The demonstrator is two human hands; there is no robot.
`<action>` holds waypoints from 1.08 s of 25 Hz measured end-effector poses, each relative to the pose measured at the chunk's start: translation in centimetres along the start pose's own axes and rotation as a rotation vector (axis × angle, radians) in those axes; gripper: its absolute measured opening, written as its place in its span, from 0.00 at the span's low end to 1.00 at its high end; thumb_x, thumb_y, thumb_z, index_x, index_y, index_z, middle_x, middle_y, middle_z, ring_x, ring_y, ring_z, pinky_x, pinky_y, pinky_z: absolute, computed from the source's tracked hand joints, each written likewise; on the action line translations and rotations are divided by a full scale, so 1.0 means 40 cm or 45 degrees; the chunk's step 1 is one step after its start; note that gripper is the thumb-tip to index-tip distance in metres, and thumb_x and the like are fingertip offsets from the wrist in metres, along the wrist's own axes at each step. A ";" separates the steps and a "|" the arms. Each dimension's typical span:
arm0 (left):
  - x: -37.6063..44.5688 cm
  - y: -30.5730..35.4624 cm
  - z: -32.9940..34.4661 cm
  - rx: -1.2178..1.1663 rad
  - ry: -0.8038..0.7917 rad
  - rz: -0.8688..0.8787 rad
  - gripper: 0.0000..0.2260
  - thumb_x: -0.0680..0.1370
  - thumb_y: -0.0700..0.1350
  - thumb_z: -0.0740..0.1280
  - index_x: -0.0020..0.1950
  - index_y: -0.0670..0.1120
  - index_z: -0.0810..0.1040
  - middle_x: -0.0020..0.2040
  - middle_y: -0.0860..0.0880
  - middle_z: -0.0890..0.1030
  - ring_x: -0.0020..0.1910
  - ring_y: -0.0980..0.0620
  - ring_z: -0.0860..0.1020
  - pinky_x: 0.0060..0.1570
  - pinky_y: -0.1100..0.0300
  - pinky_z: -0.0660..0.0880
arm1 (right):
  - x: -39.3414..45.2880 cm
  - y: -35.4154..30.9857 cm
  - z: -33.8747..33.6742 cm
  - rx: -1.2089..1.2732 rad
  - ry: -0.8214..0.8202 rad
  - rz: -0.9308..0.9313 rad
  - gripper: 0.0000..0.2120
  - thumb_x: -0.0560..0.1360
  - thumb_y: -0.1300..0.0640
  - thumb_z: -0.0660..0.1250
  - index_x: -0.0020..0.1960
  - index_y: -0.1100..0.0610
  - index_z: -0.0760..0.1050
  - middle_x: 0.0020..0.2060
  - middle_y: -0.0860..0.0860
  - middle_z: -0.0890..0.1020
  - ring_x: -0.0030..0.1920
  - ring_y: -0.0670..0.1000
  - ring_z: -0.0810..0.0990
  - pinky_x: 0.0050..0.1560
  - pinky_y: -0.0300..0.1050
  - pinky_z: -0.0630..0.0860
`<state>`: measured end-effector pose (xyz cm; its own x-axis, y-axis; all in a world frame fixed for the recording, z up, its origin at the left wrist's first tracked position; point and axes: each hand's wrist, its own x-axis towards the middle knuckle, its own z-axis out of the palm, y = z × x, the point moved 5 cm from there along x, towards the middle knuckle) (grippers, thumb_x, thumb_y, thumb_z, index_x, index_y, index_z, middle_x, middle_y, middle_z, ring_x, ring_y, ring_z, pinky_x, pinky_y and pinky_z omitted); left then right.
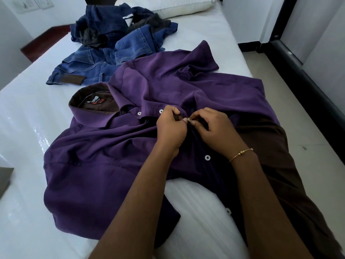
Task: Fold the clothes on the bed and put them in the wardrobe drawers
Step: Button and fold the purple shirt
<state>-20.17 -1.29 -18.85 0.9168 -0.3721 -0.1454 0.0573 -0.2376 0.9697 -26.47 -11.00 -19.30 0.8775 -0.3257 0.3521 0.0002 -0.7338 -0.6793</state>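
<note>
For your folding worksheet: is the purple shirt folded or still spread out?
Spread out: the purple shirt lies flat, unfolded, on the bed, while the left hand and right hand pinch its button placket.

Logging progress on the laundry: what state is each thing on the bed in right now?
purple shirt: spread on the bed, unfolded, partly buttoned.
left hand: pinches the shirt placket.
right hand: pinches at a button.
jeans: crumpled, unfolded.
dark clothes pile: heaped, unfolded.
pillow: lying at the bed's head.

White walls (248, 17), tiled floor (306, 139), daylight.
</note>
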 end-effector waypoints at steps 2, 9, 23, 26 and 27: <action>0.007 -0.001 -0.004 -0.058 0.069 -0.009 0.16 0.76 0.29 0.60 0.38 0.48 0.63 0.35 0.49 0.70 0.37 0.53 0.71 0.36 0.61 0.72 | -0.006 0.002 -0.032 -0.209 -0.085 0.052 0.10 0.74 0.57 0.66 0.54 0.57 0.78 0.49 0.51 0.80 0.53 0.54 0.75 0.55 0.52 0.70; 0.040 -0.003 -0.152 -0.615 0.646 -0.023 0.15 0.78 0.30 0.58 0.37 0.48 0.63 0.36 0.49 0.69 0.36 0.51 0.72 0.35 0.65 0.77 | 0.012 -0.048 -0.036 -0.310 0.016 -0.026 0.09 0.73 0.59 0.63 0.46 0.63 0.79 0.43 0.60 0.80 0.45 0.62 0.76 0.47 0.52 0.70; 0.018 0.005 -0.040 1.196 -0.203 0.255 0.13 0.73 0.48 0.72 0.53 0.43 0.79 0.52 0.45 0.80 0.52 0.47 0.76 0.50 0.58 0.69 | 0.014 0.017 0.001 0.049 0.141 0.125 0.05 0.72 0.61 0.70 0.45 0.63 0.81 0.36 0.55 0.79 0.36 0.51 0.75 0.40 0.38 0.69; 0.009 0.000 -0.026 1.246 -0.190 0.289 0.10 0.75 0.47 0.69 0.52 0.43 0.79 0.52 0.45 0.80 0.52 0.46 0.77 0.47 0.57 0.70 | 0.008 0.014 0.017 0.025 0.145 0.118 0.08 0.72 0.57 0.69 0.45 0.63 0.80 0.37 0.57 0.78 0.37 0.55 0.76 0.41 0.49 0.72; 0.006 0.001 -0.021 1.274 -0.185 0.308 0.09 0.76 0.46 0.67 0.52 0.44 0.79 0.53 0.45 0.80 0.53 0.46 0.77 0.46 0.56 0.70 | 0.007 0.013 0.017 0.025 0.154 0.120 0.11 0.71 0.55 0.67 0.44 0.63 0.80 0.37 0.56 0.77 0.37 0.56 0.76 0.41 0.50 0.72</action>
<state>-19.62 -0.62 -18.67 0.7997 -0.5979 -0.0549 -0.5370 -0.7532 0.3798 -25.91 -11.06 -19.99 0.8096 -0.4631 0.3605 -0.0689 -0.6850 -0.7252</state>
